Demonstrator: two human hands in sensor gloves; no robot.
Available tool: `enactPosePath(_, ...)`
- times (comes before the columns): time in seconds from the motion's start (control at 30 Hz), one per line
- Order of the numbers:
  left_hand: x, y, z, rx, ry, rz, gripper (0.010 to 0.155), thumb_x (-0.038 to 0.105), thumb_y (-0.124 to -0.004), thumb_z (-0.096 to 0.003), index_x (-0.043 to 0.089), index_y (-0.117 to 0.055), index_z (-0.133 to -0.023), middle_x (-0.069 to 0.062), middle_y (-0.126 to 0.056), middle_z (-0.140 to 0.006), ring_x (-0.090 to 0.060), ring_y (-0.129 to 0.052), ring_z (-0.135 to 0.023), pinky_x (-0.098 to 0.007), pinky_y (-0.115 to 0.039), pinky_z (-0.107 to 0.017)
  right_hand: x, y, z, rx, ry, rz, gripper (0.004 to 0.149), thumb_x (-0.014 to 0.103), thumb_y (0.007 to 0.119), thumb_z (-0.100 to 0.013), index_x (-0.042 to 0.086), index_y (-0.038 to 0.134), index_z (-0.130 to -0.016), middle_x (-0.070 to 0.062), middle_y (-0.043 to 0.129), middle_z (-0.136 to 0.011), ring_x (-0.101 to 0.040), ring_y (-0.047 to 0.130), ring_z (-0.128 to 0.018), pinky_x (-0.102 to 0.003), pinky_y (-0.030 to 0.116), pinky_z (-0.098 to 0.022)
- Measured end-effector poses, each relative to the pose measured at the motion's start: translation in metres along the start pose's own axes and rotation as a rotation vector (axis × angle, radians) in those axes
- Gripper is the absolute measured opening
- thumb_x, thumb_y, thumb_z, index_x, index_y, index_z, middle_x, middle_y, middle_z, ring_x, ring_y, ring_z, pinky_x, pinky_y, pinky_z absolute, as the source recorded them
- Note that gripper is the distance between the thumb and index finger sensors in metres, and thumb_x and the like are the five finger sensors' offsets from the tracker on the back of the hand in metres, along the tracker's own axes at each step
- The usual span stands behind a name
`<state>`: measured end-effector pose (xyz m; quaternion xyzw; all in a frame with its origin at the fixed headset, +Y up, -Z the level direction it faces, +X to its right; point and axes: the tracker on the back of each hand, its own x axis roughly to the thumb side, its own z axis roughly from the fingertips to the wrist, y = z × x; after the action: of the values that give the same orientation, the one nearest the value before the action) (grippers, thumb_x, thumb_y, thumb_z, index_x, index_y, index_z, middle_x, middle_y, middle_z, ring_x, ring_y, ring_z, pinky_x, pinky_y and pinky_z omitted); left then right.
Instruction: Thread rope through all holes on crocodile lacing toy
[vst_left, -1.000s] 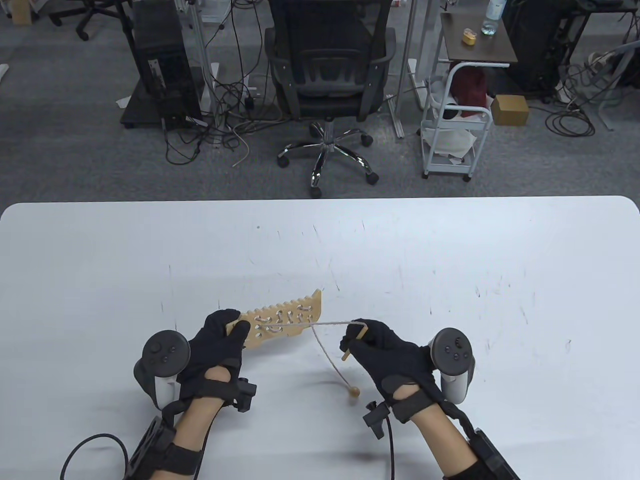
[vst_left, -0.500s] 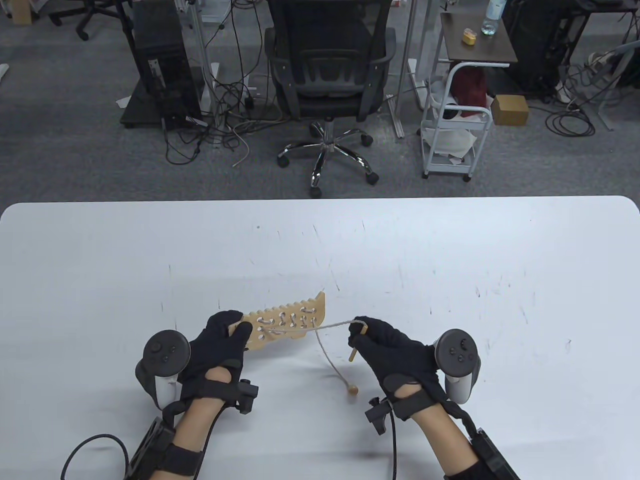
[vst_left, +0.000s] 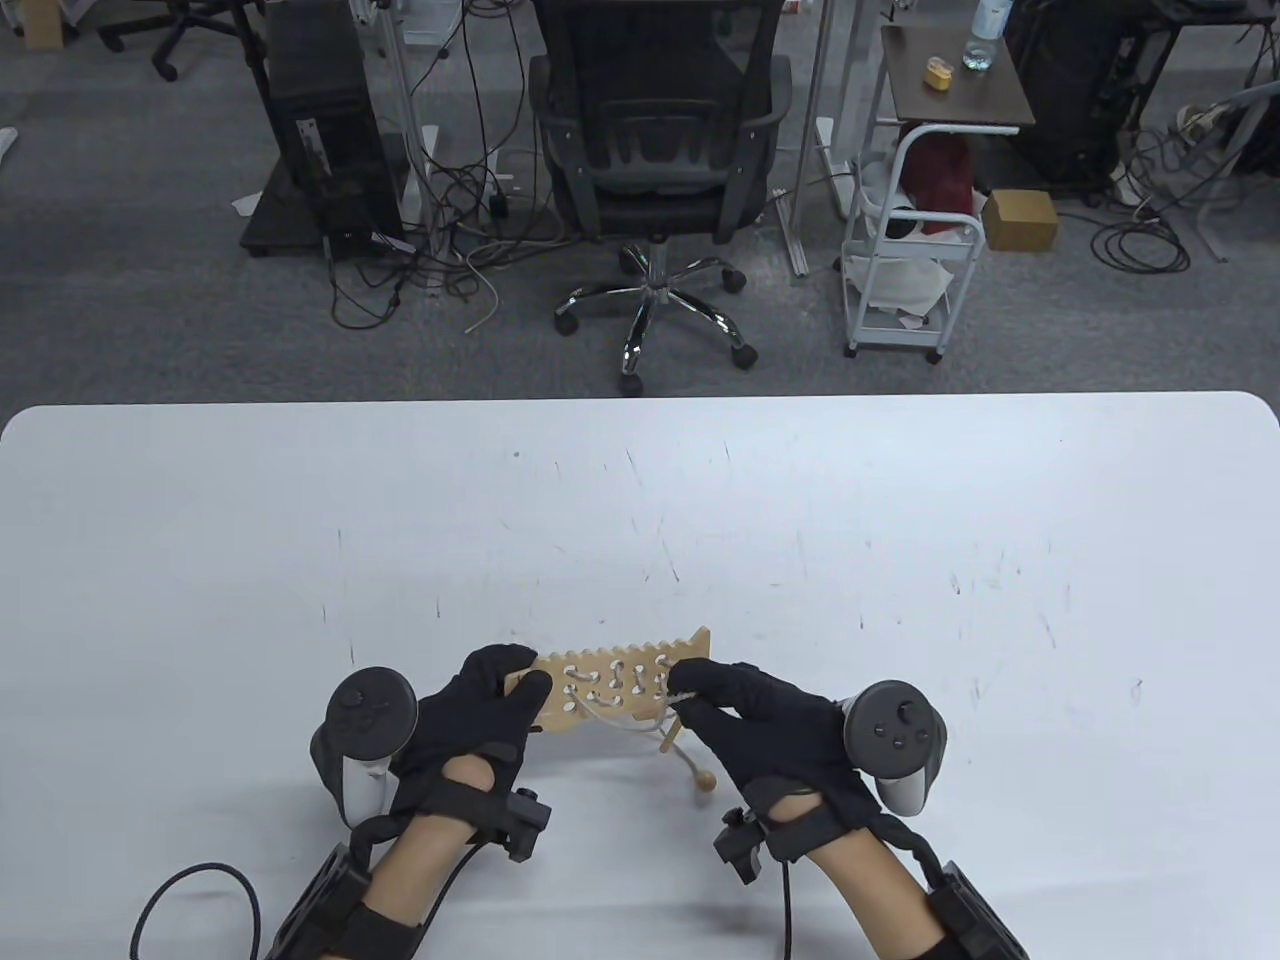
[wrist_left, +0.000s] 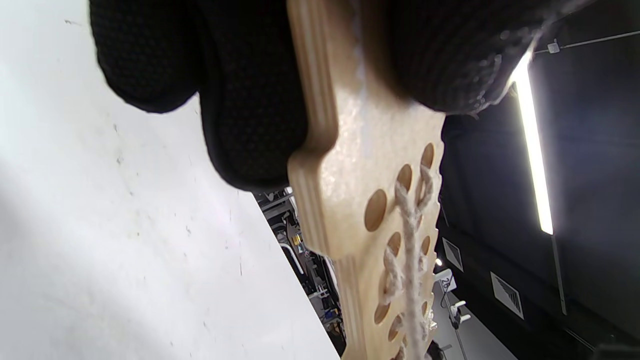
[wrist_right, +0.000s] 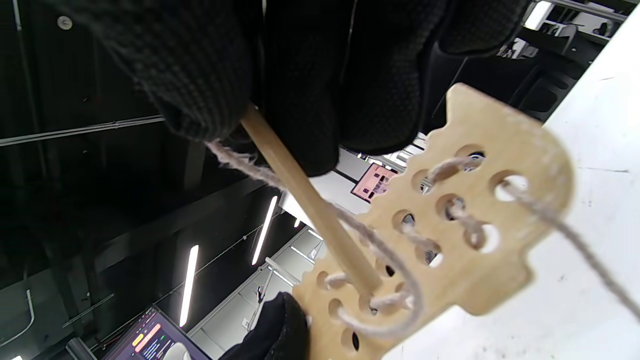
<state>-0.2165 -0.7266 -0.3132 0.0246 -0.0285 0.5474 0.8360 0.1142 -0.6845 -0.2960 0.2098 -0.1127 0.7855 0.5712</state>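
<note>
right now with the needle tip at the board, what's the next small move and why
Probably push the wooden needle on through the hole its tip sits in. The right hand pinches its back end and the left hand grips the crocodile board clear of the table. Rope loops loosely beside it, and several holes look empty.

Office chair (vst_left: 655, 150); white cart (vst_left: 905, 250)
</note>
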Motion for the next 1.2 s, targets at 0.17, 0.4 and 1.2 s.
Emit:
enactPosePath(0.17, 0.003, -0.011, 0.004, -0.059, 0.011, 0.016, 0.052, 0.049, -0.088, -0.0366, 0.024, -0.08, -0.081, 0.004, -0.102, -0.069, -0.019, -0.111, -0.046, -0.043, -0.086, -0.048, 0.009, 0.004, 0.002, 0.004, -0.065, 0.041, 0.036, 0.031, 0.095, -0.041, 0.025, 0.094, -0.077, -0.005, 0.1, -0.071, -0.033, 0.093, -0.068, -0.064, 0.056, -0.064)
enactPosePath(0.4, 0.007, -0.025, 0.011, -0.139, 0.034, 0.041, 0.051, 0.05, -0.088, -0.0372, 0.024, -0.08, -0.081, 0.004, -0.102, -0.069, -0.018, -0.112, -0.044, -0.043, -0.088, -0.047, 0.022, 0.01, 0.007, -0.001, -0.163, 0.158, 0.037, 0.029, 0.098, -0.038, 0.026, 0.095, -0.074, -0.003, 0.103, -0.069, -0.032, 0.094, -0.069, -0.063, 0.056, -0.064)
enactPosePath(1.2, 0.013, -0.037, 0.021, -0.208, 0.021, 0.105, 0.053, 0.052, -0.087, -0.0382, 0.024, -0.079, -0.082, 0.005, -0.101, -0.07, -0.016, -0.112, -0.044, -0.041, -0.089, -0.046, 0.031, 0.038, 0.02, 0.067, -0.31, 0.483, 0.036, 0.034, 0.092, -0.041, 0.021, 0.097, -0.074, -0.009, 0.088, -0.087, -0.04, 0.07, -0.088, -0.069, 0.036, -0.068)
